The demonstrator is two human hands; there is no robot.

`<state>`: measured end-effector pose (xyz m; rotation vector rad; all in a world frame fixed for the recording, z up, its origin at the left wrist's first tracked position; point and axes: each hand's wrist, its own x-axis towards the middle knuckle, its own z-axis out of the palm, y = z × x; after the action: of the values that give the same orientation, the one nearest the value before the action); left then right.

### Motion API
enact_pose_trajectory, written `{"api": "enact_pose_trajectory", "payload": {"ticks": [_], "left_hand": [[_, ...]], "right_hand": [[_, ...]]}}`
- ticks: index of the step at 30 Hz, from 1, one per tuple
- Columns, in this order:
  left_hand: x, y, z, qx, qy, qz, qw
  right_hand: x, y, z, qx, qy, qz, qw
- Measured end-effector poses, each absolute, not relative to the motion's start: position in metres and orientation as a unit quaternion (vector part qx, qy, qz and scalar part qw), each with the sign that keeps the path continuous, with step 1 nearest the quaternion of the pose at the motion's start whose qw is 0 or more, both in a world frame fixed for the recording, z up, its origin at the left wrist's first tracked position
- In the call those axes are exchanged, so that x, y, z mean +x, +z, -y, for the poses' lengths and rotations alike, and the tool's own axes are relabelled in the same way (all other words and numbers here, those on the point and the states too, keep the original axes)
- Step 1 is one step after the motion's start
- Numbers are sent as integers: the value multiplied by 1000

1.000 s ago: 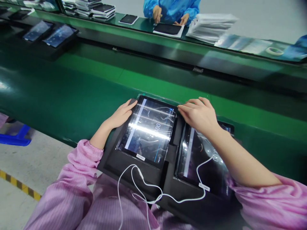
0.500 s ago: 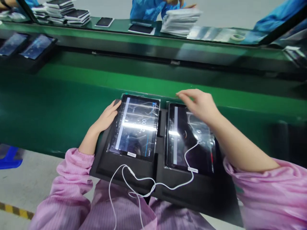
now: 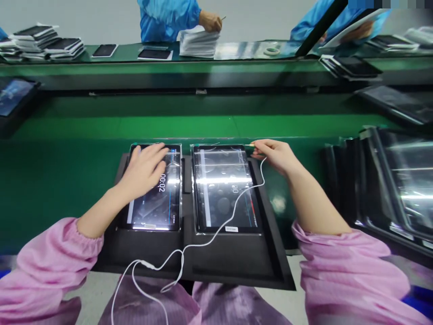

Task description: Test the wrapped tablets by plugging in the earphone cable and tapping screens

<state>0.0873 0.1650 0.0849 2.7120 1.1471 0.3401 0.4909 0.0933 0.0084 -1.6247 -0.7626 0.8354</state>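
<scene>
Two tablets in clear film lie side by side in a black tray (image 3: 233, 266). Over the upper part of the left tablet (image 3: 154, 210), my left hand (image 3: 145, 169) rests with its fingers apart; the lit screen shows 00:02. My right hand (image 3: 275, 155) pinches the plug (image 3: 250, 145) of a white earphone cable at the top right corner of the right tablet (image 3: 219, 203). Whether the plug's tip is inside the tablet I cannot tell. From that hand the cable (image 3: 203, 243) runs down across the right tablet and over the tray's front edge.
Black trays with film-covered tablets (image 3: 406, 180) are stacked at right. Another tablet (image 3: 15, 97) lies far left. Behind the green bench stands a second bench with piled tablets (image 3: 37, 38) and a stack of white sleeves (image 3: 199, 44). Two people in blue sleeves (image 3: 169, 18) work there.
My left hand has moved from the left tablet's edge onto its screen. My right hand has shifted to the right tablet's top corner, lifting the cable's end there. The view has swung right.
</scene>
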Motion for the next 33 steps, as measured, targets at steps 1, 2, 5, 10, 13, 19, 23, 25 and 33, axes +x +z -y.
{"api": "enact_pose_trajectory", "payload": {"ticks": [1,2,5,10,13,19,23,25,33], "left_hand": [[104,88,-161,927,80,-357,86],[120,90,-157,937,47,-334,86],[154,85,-153,947,-18,-307,89],[176,74,-154,945,-26,-314,93],[180,73,-153,939,-25,-318,125],[187,74,-150,938,13,-309,155],[190,76,-153,936,25,-311,163],[192,77,-156,938,22,-308,161],[174,71,-149,936,6,-329,126]], "right_hand": [[492,4,-96,-679,357,328,552],[493,1,-97,-672,360,334,554],[496,-6,-101,-653,372,351,559],[502,-12,-104,-630,385,369,564],[508,-15,-106,-610,405,390,558],[512,-21,-112,-582,440,404,551],[510,-18,-114,-604,424,406,539],[509,-10,-111,-645,374,444,498],[421,58,-24,-595,80,706,376]]}}
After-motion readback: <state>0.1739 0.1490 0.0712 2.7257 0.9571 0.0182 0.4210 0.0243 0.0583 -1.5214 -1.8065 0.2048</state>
